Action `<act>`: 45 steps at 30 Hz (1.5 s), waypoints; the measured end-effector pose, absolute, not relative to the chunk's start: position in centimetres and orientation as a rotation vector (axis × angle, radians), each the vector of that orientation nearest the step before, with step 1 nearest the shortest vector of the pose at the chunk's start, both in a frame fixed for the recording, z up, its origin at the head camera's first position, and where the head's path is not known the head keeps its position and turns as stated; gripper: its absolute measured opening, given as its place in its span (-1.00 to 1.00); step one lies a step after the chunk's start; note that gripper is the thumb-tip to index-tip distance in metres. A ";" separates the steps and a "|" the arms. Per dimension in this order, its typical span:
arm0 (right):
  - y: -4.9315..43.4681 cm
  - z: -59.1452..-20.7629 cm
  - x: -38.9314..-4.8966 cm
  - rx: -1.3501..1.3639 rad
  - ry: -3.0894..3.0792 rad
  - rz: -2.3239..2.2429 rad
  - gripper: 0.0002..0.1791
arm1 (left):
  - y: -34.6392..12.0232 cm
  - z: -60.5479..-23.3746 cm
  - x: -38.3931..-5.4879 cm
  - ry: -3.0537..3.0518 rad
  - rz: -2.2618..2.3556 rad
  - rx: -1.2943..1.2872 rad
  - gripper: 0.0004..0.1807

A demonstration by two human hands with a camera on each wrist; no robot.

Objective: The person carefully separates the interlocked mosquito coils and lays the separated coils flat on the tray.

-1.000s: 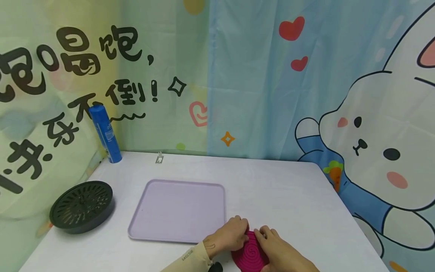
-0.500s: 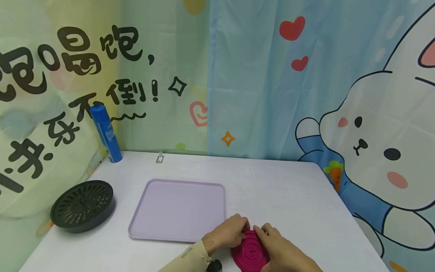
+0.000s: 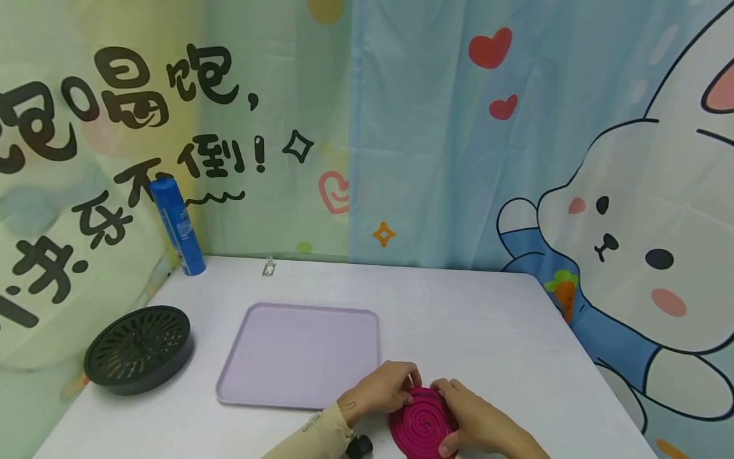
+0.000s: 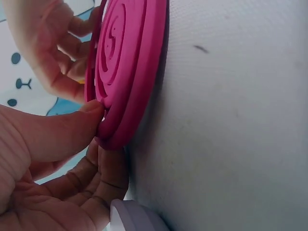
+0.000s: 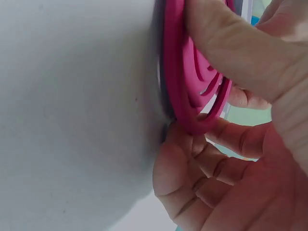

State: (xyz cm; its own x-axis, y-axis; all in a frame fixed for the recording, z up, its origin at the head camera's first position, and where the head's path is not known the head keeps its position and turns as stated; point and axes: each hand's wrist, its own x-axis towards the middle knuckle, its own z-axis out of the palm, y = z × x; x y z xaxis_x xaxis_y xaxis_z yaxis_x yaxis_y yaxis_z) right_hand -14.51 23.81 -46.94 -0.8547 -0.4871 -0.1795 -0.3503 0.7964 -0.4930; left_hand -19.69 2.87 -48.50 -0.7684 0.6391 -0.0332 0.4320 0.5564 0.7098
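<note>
"Moved since the earlier frame: right hand (image 3: 473, 417), slightly, its thumb now standing out more over the near right rim of one magenta spiral-grooved disc (image 3: 423, 426). Left hand (image 3: 381, 390): small shift only."

"State of hands?"

"Left: pinching the disc's far left rim, thumb above, fingers beneath. Right: pinching the right side, thumb over the face, fingers curled in at the edge."

"Location of disc?"

"Near side of the white table (image 3: 487, 338), to the right of and nearer than one lilac rectangular tray (image 3: 304, 357). Whether its underside rests fully on the tabletop: cannot tell."

"Handling note?"

"By judgement, a step of working the rim. Best kept even: each thumb opposed to its fingers, light pressure from both sides, short lengths at a time. One hard pull at a single spot could warp the outer band."

"Appearance?"

"Round, one strong magenta; raised coil winding to the centre. Outer band stands slightly apart from the inner coil in both wrist views. Material, by judgement: rubbery, pliant. Grey beneath the rim: layer or shadow, cannot tell."
</note>
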 end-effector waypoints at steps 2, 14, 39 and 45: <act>24.0 -46.9 -14.6 -0.656 2.667 -0.694 -0.06 | 2.8 -48.5 -19.7 2.489 1.048 0.875 -0.75; 24.9 -46.8 -15.3 -0.632 2.549 -0.871 -0.30 | 2.7 -48.1 -19.8 2.441 1.116 0.853 -0.82; 26.9 -47.4 -15.9 -0.326 2.408 -1.228 -0.74 | 1.5 -47.7 -19.8 2.306 1.323 0.672 -0.87; 27.3 -46.8 -15.9 -0.251 2.418 -1.260 -0.71 | 1.1 -47.6 -19.8 2.270 1.399 0.616 -0.89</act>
